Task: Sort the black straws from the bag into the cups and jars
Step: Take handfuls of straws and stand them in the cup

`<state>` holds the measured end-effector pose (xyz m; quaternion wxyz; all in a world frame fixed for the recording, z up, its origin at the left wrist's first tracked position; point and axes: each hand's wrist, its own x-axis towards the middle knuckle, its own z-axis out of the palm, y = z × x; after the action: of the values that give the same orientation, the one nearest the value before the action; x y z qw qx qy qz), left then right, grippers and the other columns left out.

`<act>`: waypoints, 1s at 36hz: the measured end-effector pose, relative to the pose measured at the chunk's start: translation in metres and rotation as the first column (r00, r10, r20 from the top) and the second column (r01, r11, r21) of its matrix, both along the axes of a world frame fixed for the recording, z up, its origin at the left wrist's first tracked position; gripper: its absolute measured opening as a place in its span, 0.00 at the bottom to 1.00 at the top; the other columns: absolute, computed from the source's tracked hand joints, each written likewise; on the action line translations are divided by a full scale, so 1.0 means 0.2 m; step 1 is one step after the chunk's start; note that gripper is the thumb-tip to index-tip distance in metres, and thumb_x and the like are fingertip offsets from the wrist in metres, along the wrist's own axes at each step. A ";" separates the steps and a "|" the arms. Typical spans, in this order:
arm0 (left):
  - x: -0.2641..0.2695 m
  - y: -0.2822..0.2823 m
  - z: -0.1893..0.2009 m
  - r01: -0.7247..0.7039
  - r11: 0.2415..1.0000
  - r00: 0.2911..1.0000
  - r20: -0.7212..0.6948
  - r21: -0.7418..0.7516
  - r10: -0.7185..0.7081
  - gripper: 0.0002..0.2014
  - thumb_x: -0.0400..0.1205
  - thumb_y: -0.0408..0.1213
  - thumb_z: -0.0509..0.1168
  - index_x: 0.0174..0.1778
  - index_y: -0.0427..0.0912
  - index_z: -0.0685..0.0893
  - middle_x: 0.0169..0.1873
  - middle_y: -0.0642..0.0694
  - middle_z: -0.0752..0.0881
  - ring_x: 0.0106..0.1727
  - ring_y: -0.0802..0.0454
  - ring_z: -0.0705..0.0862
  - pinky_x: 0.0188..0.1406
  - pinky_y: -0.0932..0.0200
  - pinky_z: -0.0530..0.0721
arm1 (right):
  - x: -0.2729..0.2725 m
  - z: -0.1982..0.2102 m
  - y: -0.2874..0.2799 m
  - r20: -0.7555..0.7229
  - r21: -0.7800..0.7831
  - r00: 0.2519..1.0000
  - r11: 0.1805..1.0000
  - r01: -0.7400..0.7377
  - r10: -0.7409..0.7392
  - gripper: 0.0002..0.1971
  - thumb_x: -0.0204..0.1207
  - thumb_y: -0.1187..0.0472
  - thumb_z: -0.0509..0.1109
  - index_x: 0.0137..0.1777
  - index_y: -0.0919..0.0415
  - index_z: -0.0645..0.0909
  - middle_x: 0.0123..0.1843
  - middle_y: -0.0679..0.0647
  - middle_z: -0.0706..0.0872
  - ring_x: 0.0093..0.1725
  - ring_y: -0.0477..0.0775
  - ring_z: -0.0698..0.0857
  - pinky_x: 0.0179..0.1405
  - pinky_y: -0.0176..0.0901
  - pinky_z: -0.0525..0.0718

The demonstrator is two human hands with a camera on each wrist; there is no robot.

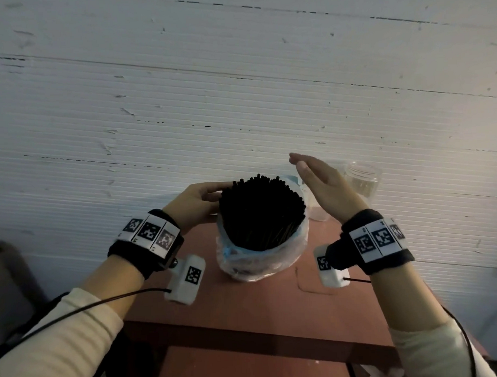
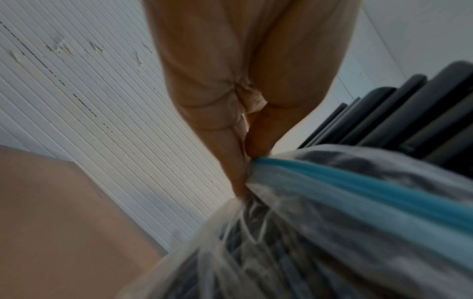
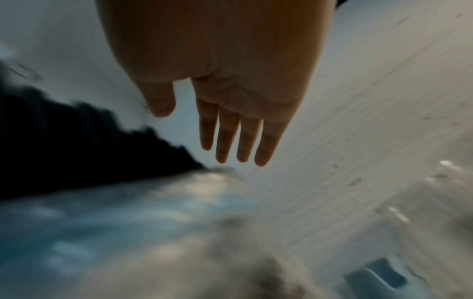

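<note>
A thick bundle of black straws (image 1: 259,207) stands upright in a clear plastic bag (image 1: 261,261) with a blue rim, on a reddish-brown table (image 1: 245,301). My left hand (image 1: 211,194) is at the bundle's left side. In the left wrist view its thumb and fingers (image 2: 238,161) pinch the blue edge of the bag (image 2: 332,222), with the straws (image 2: 409,113) to the right. My right hand (image 1: 297,162) hovers flat just right of the straw tips, holding nothing. The right wrist view shows its fingers (image 3: 225,141) straight beside the dark straws (image 3: 64,141).
A clear plastic jar (image 1: 364,178) stands at the table's back right against the white ribbed wall. A clear cup (image 1: 318,212) sits partly hidden under my right hand. The table's front edge lies near my forearms.
</note>
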<state>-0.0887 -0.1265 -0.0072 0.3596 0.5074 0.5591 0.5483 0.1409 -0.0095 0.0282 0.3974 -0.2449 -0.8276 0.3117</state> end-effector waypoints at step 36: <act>-0.07 0.08 0.18 -0.338 0.912 0.920 -0.121 0.231 0.372 0.20 0.79 0.19 0.63 0.56 0.46 0.89 0.54 0.48 0.90 0.57 0.51 0.89 0.62 0.47 0.86 | -0.28 -0.08 -0.19 0.156 -0.014 0.968 0.981 -0.195 0.194 0.31 0.88 0.57 0.53 0.85 0.52 0.40 0.86 0.45 0.43 0.84 0.41 0.46 0.84 0.42 0.48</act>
<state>-0.1032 -0.1110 0.0281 0.1527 0.4743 0.6099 0.6163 0.0844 -0.0479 0.0115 0.2988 -0.1861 -0.8765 0.3284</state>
